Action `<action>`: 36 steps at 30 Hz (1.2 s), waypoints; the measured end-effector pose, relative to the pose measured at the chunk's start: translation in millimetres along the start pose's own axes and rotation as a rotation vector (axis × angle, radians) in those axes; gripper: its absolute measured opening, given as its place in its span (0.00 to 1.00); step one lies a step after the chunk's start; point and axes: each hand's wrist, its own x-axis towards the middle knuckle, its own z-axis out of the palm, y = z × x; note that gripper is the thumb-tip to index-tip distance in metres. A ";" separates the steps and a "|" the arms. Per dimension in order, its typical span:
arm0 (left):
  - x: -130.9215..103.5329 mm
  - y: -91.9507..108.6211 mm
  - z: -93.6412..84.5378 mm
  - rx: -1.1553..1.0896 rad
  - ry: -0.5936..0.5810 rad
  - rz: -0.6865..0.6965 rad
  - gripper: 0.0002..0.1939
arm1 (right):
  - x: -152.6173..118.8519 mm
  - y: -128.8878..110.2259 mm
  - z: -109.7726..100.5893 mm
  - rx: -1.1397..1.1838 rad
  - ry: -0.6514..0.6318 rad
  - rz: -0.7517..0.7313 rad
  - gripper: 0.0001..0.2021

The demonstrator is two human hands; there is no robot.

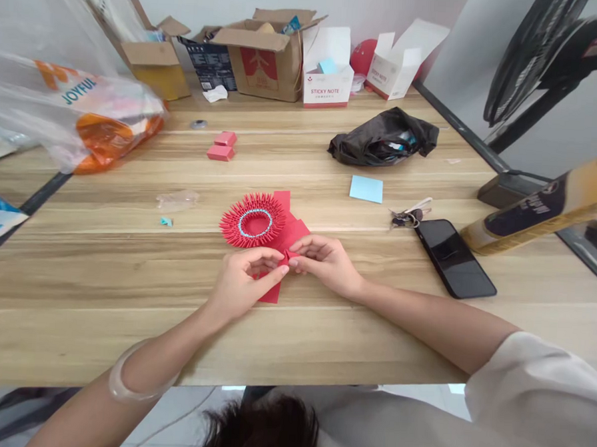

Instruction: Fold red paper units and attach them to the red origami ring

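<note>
Between my fingertips is a small folded piece of red paper [287, 256]. My left hand [248, 277] pinches it from the left with thumb and fingers, and my right hand [329, 265] pinches it from the right. Under and behind the hands lie flat red paper sheets [294, 228], partly covered by them. Just beyond my left hand sits a round ring of folded red paper pieces [231, 221], with a light blue zigzag band around its inner edge.
A phone [455, 258], keys [405, 219] and a yellow bag [539, 206] lie to the right. Farther back are a blue note pad [366, 189], a black plastic bag [383, 140], pink paper blocks [221, 153] and sticky note boxes [327, 88]. A plastic bag [118, 134] stands left.
</note>
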 end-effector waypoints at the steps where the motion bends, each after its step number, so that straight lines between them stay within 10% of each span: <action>1: -0.1 0.0 0.4 -0.018 -0.006 -0.009 0.07 | -0.2 0.3 0.0 -0.001 0.002 0.000 0.10; 22: 2.8 0.0 -1.5 -0.067 -0.046 0.049 0.05 | 3.4 5.1 -2.8 0.046 0.032 0.054 0.07; 36: 6.1 1.1 -2.5 -0.514 -0.019 -0.413 0.12 | -0.5 2.4 0.0 0.024 -0.013 0.000 0.05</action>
